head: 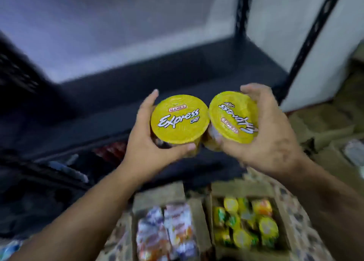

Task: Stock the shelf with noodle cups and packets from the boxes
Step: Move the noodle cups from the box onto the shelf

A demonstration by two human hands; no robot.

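We grip one yellow-lidded noodle cup [179, 119] in our left hand [146, 144], fingers curled round its side and thumb under its near rim, and a second noodle cup [232, 117] in our right hand [269, 134], held the same way with its lid tilted; the two lids touch rim to rim above the front edge of the dark shelf [137, 95]. Below our forearms stand two open cardboard boxes, the left box [157, 196] holding noodle packets [167, 233] and the right box [242, 189] holding more cups [246, 221], both blurred.
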